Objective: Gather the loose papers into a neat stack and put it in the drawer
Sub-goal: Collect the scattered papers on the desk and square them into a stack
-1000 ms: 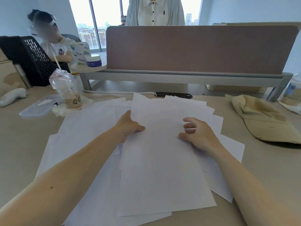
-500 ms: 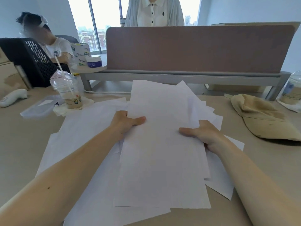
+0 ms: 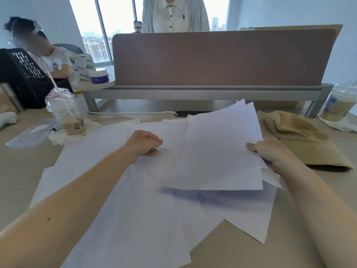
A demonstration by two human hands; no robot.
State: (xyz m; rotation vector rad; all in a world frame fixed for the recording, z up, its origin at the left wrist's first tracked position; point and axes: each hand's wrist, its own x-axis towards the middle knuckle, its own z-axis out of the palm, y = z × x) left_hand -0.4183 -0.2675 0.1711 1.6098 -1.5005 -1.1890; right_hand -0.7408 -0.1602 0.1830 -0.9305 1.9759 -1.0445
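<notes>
Several white sheets (image 3: 218, 151) hang tilted above the desk, and my right hand (image 3: 270, 153) grips them at their right edge, thumb on top. More loose papers (image 3: 135, 219) lie fanned out untidily on the desk under and left of them. My left hand (image 3: 144, 144) sits on this spread left of the lifted sheets, fingers curled and pinching one sheet, which shows a small crease by the thumb. No drawer is in view.
A beige cap (image 3: 301, 140) lies right of the papers. A lidded drink cup with a straw (image 3: 65, 115) stands at the left on a napkin, another cup (image 3: 338, 105) at the far right. A brown desk divider (image 3: 218, 57) rises behind, with people beyond it.
My left hand let go of the lifted sheets and now pinches a sheet on the desk. My right hand alone carried the bundle to the right.
</notes>
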